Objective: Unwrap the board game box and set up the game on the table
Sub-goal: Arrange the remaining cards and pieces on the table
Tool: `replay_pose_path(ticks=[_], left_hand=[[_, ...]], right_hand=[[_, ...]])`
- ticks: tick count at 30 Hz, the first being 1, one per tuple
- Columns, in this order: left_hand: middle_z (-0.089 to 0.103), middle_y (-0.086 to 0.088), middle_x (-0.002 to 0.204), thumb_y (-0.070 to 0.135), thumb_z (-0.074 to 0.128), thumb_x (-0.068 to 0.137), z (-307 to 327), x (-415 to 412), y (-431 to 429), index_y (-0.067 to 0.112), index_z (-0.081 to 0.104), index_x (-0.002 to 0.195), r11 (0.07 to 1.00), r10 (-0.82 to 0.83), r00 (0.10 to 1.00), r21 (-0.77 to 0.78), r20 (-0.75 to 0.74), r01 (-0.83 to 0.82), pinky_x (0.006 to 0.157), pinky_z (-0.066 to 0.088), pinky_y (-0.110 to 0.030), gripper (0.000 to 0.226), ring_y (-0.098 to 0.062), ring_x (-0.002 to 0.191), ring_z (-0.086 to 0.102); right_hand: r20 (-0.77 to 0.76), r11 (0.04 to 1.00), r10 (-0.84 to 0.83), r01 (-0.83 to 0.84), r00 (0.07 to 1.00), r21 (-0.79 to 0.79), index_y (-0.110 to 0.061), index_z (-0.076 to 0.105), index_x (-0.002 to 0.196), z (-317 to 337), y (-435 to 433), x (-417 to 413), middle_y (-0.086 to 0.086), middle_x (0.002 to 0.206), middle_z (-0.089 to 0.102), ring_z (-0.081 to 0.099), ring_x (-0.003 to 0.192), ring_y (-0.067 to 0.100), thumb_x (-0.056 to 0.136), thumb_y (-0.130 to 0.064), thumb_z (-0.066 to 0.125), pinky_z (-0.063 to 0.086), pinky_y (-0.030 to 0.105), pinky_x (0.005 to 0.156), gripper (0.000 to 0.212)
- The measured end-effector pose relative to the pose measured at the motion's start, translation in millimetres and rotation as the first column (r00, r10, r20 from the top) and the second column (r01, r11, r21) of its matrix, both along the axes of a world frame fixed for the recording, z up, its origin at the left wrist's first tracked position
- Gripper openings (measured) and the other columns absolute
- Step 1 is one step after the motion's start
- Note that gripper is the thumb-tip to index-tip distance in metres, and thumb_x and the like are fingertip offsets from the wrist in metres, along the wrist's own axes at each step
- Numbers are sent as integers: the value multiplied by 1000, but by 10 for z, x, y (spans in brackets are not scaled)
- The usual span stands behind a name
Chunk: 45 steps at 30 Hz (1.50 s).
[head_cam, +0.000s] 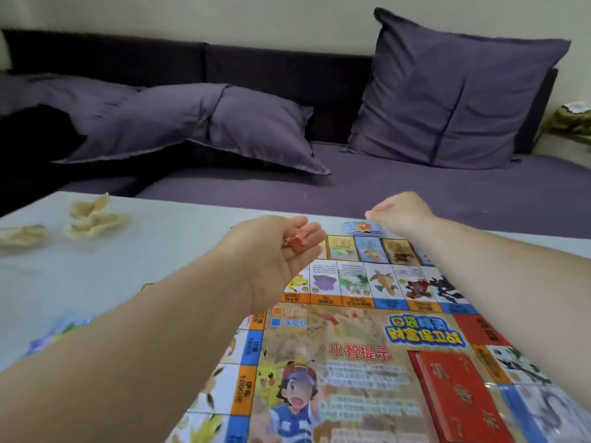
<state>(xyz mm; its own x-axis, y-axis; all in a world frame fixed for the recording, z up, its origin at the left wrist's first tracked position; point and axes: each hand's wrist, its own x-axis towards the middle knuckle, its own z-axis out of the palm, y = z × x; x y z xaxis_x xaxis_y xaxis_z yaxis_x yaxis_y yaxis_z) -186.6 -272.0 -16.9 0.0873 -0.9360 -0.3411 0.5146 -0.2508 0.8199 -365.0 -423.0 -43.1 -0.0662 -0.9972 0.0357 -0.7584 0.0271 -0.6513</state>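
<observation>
My left hand (pixel 281 254), palm-up, cups small orange plastic pieces (pixel 295 242); right hand's (pixel 401 212) fingers hidden. Keep palm level, place singly.

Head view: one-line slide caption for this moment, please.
Left hand cups small orange pieces palm-up while right hand reaches over the far edge of the unfolded game board on the table.

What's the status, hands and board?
Left hand palm up, cradling small orange pieces. Right hand open over blue card. Board flat on table, red pack atop.
</observation>
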Motion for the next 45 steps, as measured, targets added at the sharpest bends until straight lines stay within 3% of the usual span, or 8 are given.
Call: replay_pose_path(ticks=[4,10,13,19,24,36,40,45], left_hand=[[68,-14,97,-10,33,95,-67,1,46,-4,56,114,1000,21,1000,3,-2,-21,67,57,-25,31,-18,85,68],[73,-11,91,-4,43,96,57,-19,441,3,59,109,998,56,998,-28,-19,-56,66,59,-23,22,-14,77,72],[74,-13,87,-3,46,94,123,45,801,3,63,107,995,77,997,-56,-20,-78,68,59,-25,22,-16,78,71],[74,-13,85,-1,45,95,327,335,1563,0,65,101,984,154,985,-78,-74,-160,65,58,-22,21,-14,72,71],[71,-7,85,2,46,96,403,702,2188,5,58,105,893,426,900,-119,-93,-434,62,57,-17,15,-10,72,69],[61,-10,92,2,33,100,299,1394,2664,2,52,123,708,663,604,109,-442,-698,68,51,-29,30,-18,81,64],[62,-10,94,-11,25,96,278,1453,2663,0,51,126,715,667,629,105,-400,-691,69,50,-29,42,-17,81,63],[66,-4,93,-10,27,95,308,1325,2670,10,54,119,794,588,750,37,-303,-607,73,50,-27,41,-14,85,63]], right_hand=[[-25,996,64,-66,998,-65,-2,72,96,15,174,20,11,106,69,60,106,28,87,-19,61,49,39,92,22],[158,898,429,-438,890,31,-25,72,78,457,1108,372,-17,73,66,52,64,0,87,-38,63,38,18,60,18],[159,814,552,-570,818,107,-29,73,75,664,1603,584,-23,61,61,51,58,-4,83,-44,66,37,13,57,18],[256,717,654,-691,712,88,-22,73,87,942,2291,995,-10,82,72,62,72,-3,85,-29,69,47,9,68,9],[324,770,593,-637,737,40,-18,69,84,949,2634,1441,-17,49,58,42,42,-2,87,-23,67,34,10,46,6],[233,891,432,-452,871,37,-10,72,92,260,2616,2543,6,103,71,60,89,15,88,-25,65,42,21,64,17],[115,899,431,-437,895,36,-8,68,111,260,2504,2611,6,121,65,56,114,23,94,-27,56,42,29,91,28],[228,846,521,-534,822,-7,-15,70,104,458,2850,2283,-4,103,69,60,91,12,93,-26,57,45,22,79,20]])
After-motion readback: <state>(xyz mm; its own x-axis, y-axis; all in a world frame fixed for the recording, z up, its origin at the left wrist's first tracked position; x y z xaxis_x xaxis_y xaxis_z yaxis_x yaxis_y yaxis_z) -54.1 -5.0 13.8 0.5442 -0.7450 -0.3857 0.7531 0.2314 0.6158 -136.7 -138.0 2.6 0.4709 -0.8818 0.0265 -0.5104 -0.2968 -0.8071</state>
